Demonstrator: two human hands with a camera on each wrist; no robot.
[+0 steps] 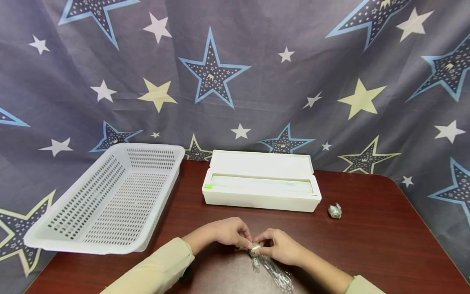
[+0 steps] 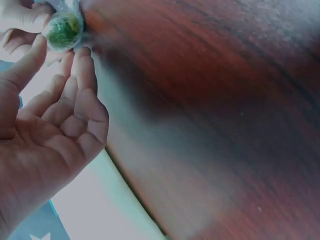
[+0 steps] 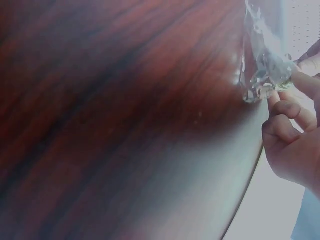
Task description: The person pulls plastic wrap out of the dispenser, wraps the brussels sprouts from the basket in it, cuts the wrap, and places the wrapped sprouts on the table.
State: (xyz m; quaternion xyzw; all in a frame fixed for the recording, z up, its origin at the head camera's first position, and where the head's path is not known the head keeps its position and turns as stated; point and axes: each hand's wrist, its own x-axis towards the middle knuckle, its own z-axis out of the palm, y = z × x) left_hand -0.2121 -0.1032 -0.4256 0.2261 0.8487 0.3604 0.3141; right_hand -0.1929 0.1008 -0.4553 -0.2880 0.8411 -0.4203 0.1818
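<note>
A small round green thing wrapped in clear plastic film (image 2: 64, 32) sits between both hands, low in the middle of the head view. My left hand (image 1: 232, 233) pinches its left side with thumb and fingertips. From the other side, the thumb and fingers of my right hand (image 1: 279, 247) grip it. A loose tail of crumpled film (image 1: 276, 272) trails from it toward the table's near side. In the right wrist view, the film (image 3: 267, 65) hangs in shiny folds beside the right fingertips, covering most of the green thing.
Behind the hands stands a white cling film box (image 1: 260, 201) with its lid up. Another small film-wrapped ball (image 1: 335, 211) lies on the dark red wooden table (image 1: 382, 228) at right. A white perforated basket (image 1: 147, 241) stands at left, before a star-patterned curtain (image 1: 271, 90).
</note>
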